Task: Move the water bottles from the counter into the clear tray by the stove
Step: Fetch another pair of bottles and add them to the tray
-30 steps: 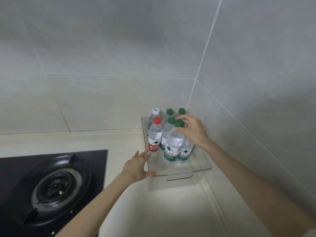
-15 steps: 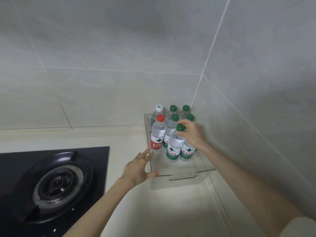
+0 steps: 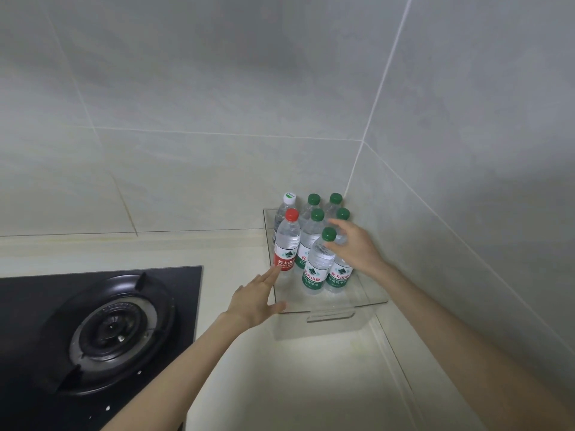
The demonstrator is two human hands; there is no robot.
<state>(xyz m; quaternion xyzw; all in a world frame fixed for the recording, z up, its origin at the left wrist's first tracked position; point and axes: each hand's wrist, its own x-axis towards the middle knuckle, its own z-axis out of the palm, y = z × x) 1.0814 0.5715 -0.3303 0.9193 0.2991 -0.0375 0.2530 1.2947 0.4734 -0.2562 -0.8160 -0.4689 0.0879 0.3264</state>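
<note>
- Seven water bottles (image 3: 307, 239) stand upright inside the clear tray (image 3: 326, 325), in the tabletop (image 3: 280, 384) corner beside the stove (image 3: 109, 328).
- Left hand (image 3: 255, 298): fingers straight, against the tray's left wall.
- Right hand (image 3: 354, 247): released, fingers spread beside the front green cap (image 3: 328, 234).

Hidden and cut-off parts around the clear plastic tray (image 3: 329, 310)

Inside the tray, the right hand (image 3: 357, 248) covers the upper body of the right-side green-labelled clear bottle (image 3: 339, 275), and whether its grip touches the front green-capped bottle (image 3: 315, 269) cannot be told. The red-labelled bottle (image 3: 287, 244) hides the white-capped bottle's (image 3: 288, 197) label. Left of the tray, the black gas stove (image 3: 93, 325) runs off the picture's edges.
</note>
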